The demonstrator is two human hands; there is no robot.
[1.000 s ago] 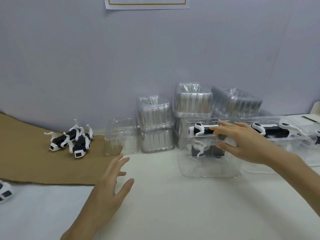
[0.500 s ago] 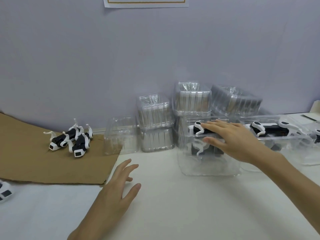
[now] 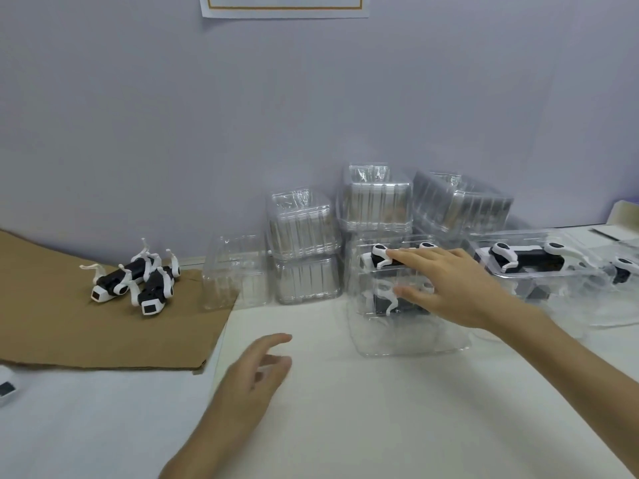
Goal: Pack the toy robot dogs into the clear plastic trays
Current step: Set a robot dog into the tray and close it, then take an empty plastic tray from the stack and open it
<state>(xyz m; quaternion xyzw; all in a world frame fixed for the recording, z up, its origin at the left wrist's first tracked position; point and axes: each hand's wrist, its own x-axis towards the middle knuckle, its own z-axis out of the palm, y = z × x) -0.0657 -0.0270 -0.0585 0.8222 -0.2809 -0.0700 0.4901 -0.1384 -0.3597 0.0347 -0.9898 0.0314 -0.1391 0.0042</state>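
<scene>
The right hand [image 3: 460,288] lies flat on the near tray [image 3: 397,340], grip apart. Its fingers run straight across the top dog [image 3: 378,254], the thumb sits low at the front wall, and it is clamped on nothing. The left hand [image 3: 249,378] hovers over the surface [image 3: 345,426], fingers loose and holding nothing.

2 loose dogs [image 3: 138,281] lie touching on the cardboard [image 3: 86,333], well apart from both hands. 1 empty tray [image 3: 235,271] stands at the cardboard's corner, with stacks of trays [image 3: 304,236] behind it. A packed tray [image 3: 525,261] sits just right of the near one.

The dogs look light and made of hard plastic, with thin white legs and tails that could snag or snap. The black body is probably the safest place to take hold. The trays look thin, springy and slick, so they are likely to flex or skid under a push. Pressing over the dog's body while steadying the rim should suit them better.

The palm covers the top dog's rear half, so I cannot tell whether it is fully seated. A 2nd dog shape [image 3: 387,300] shows lower down, but glare hides whether it shares that tray or lies in one beneath. At the left edge another dog [image 3: 5,385] is cut off. The far-right trays are blurred, and their count is unclear.
</scene>
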